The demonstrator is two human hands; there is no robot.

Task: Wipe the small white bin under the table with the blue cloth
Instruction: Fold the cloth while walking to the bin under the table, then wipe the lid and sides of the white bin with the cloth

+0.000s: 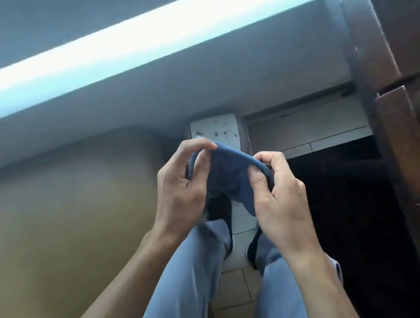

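From up here I look down past the worktop (160,76) edge on my left, which runs pale and slanted across the view. My left hand (180,181) has its fingers (200,143) pinched on the left edge of the cloth (230,170), thumb underneath. The cloth is stretched between both hands, held in the air above my knees, not touching anything else. My right hand (283,196) grips the cloth's right edge, fingers clamped on it in the same way.

Beyond the cloth, on the tiled floor (235,282) under the worktop, I see the bin (218,129), white with dark specks on its top; the cloth hides its near part.

I judge I am readying the cloth, folding or spreading it, with wiping not yet begun. Next I would need to lean down and bring the cloth onto the bin's speckled top.

I can read no brand, label or writing anywhere.
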